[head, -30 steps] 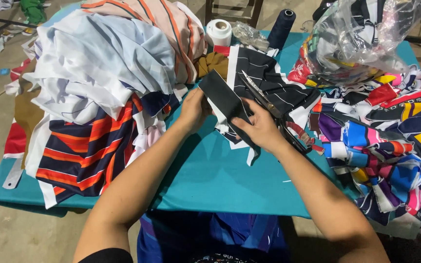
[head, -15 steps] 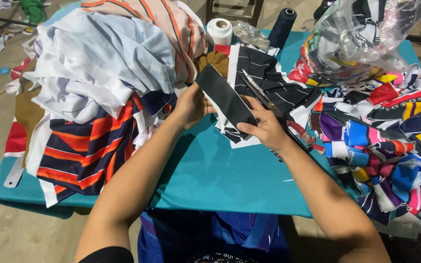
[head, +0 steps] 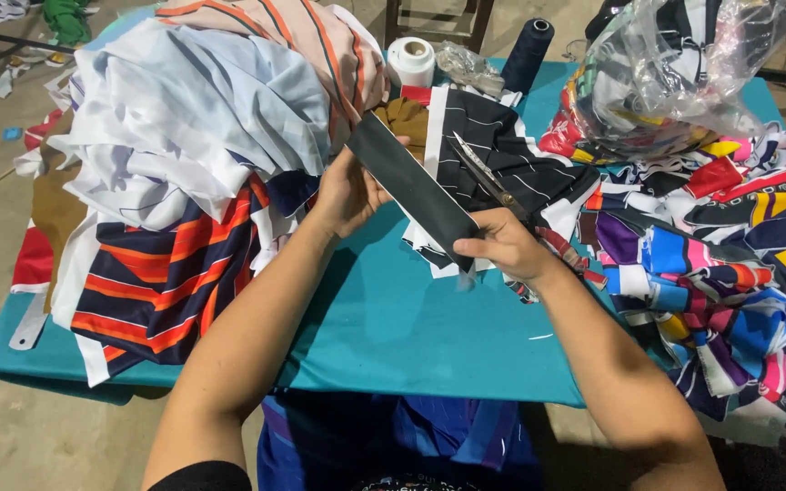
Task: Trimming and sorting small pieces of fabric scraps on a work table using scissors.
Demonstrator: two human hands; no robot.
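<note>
Dark fabric strip point(head: 414, 189) was held taut above teal bench point(head: 393, 327), long axis running far-left to near-right. Left hand point(head: 349, 193) pinched far-left end, grip closed on cloth; right hand point(head: 505, 247) clamped near-right end. Scissors point(head: 488, 182) lay just right of strip on striped cloth point(head: 511, 155), nearer right hand. Heaped fabric point(head: 184, 136) sat left.
</note>
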